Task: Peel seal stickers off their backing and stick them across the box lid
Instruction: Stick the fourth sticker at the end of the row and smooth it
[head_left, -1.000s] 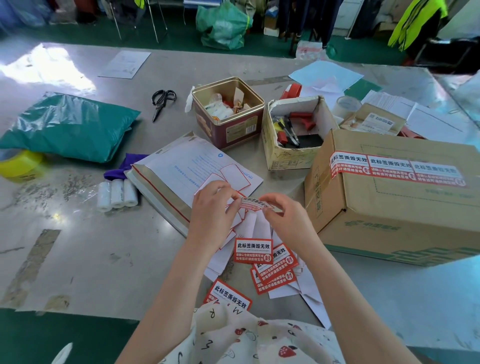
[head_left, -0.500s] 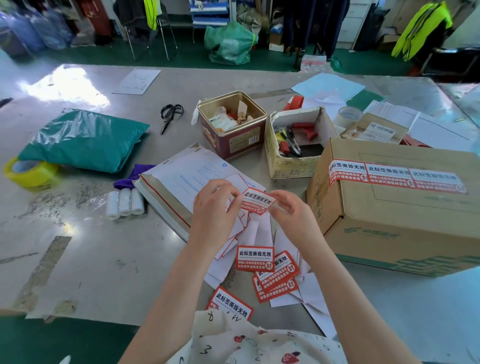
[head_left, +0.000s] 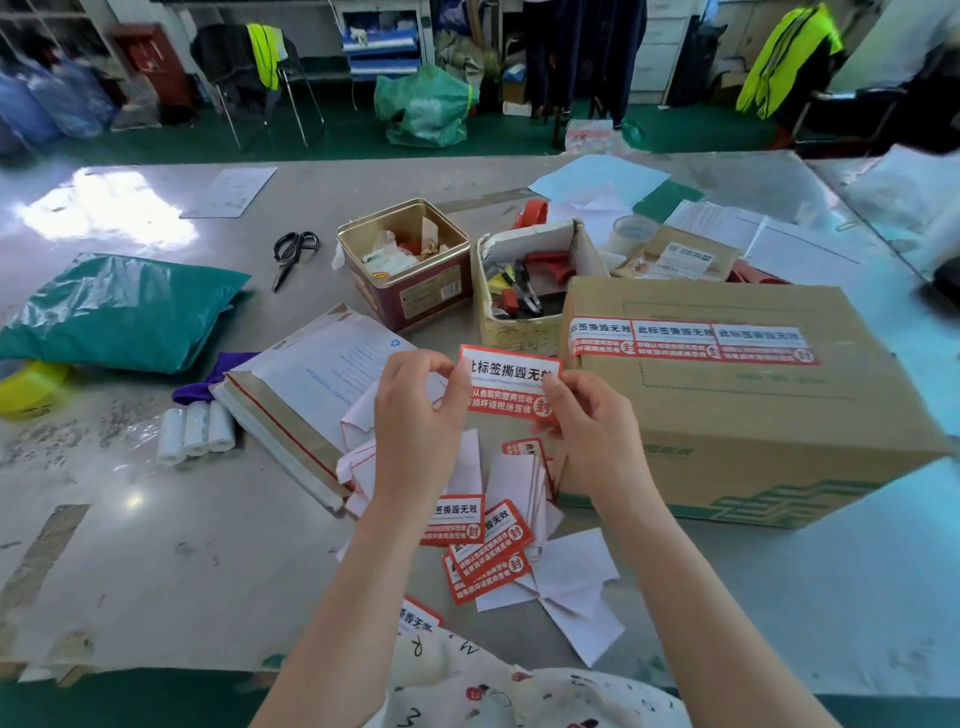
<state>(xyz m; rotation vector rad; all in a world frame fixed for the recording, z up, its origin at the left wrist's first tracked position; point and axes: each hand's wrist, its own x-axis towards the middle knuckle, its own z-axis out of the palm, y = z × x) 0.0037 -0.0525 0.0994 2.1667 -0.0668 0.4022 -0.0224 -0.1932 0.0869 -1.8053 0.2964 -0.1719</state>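
A red-and-white seal sticker (head_left: 506, 382) is held up flat in front of me, above the table. My left hand (head_left: 415, 415) pinches its left edge and my right hand (head_left: 592, 431) pinches its lower right corner. Whether backing paper is still behind it is hidden. The cardboard box (head_left: 737, 415) stands just right of my hands, with a row of three seal stickers (head_left: 691, 340) stuck across its lid near the far-left edge. More stickers (head_left: 483, 545) and white backing scraps (head_left: 566, 587) lie on the table below my hands.
A white mailer envelope (head_left: 311, 384) lies left of my hands, with paper rolls (head_left: 195, 434) beside it. Behind stand an open tin (head_left: 410, 265) and a small carton of tools (head_left: 524, 280). Scissors (head_left: 291, 254), a green bag (head_left: 119, 312) and yellow tape (head_left: 31, 387) sit further left.
Both hands have lifted the sticker up from over the pile and turned it face-on toward me. The head view has tilted upward, showing more of the room.
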